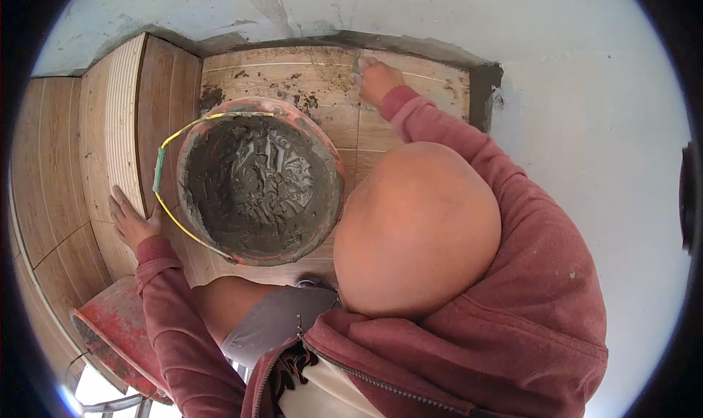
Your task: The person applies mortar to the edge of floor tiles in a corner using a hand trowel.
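My left hand [133, 222] lies with its fingers spread on the ribbed nosing [123, 117] of a wood-look tiled step, left of the bucket. My right hand [379, 81] is at the far side of the tiled floor [410, 72], near the wall base. Its fingers are curled together over a tile joint, and what they hold, if anything, is too small to make out. Between my hands stands a red bucket [339, 170] filled with wet grey mortar [253, 183]. The bucket's yellow wire handle [176, 220], with a green grip, is tipped to the left.
My bare knee [417, 227] rises right of the mortar bucket. A second red bucket [124, 330], smeared with dried mortar, is at lower left. Dark crumbs [296, 95] litter the far tiles. Grey walls [586, 125] bound the far and right sides, with mortar along their base.
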{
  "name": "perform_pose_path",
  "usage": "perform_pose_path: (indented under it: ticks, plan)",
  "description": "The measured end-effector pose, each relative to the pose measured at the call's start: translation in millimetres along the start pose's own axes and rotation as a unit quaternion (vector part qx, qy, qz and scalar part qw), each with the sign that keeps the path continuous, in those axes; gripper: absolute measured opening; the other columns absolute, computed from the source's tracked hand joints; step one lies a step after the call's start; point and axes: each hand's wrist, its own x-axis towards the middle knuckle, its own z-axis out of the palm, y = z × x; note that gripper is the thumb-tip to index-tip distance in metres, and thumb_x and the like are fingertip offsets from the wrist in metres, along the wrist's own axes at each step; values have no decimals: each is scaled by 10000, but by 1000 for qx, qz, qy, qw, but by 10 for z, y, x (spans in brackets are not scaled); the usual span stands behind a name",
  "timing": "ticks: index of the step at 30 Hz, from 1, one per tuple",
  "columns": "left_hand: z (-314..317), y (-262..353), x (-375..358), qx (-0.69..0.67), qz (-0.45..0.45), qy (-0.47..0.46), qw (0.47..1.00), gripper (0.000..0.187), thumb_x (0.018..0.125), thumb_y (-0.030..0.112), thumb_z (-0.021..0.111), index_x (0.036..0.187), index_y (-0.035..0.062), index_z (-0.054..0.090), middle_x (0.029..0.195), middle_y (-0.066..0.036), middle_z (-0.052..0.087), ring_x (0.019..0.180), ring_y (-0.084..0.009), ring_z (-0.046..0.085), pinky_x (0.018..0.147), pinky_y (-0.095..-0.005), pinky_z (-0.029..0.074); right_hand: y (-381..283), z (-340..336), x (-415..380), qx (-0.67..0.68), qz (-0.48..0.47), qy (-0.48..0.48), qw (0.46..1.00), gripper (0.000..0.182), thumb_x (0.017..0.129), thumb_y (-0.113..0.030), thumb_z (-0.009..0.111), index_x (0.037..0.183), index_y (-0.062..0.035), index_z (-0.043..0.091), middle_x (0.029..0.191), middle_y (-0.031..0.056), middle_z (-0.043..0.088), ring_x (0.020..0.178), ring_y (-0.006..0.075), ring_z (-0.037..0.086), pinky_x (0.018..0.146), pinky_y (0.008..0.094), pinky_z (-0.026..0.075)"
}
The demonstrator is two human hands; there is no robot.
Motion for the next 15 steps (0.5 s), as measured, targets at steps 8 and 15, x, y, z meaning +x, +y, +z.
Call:
perform_pose_path:
  ticks: [8,15]
  plan:
    - [-14,15,7,-6,-7,0,1000,980,563,299,756,1348,233,174,1366,-93,253,1232,-268,288,954,-453,279,-271,28,181,-33,13,-68,997,229,709,-174,512,868,-16,560,884,187,589,807,316,588,660,413,475]
    - [-27,32,-13,-7,-8,3,1000,979,562,304,758,1347,223,178,1365,-91,255,1234,-267,284,954,-454,281,-406,-10,329,-26,11,-111,993,259,706,-149,522,917,-12,584,938,174,591,841,297,595,687,395,486]
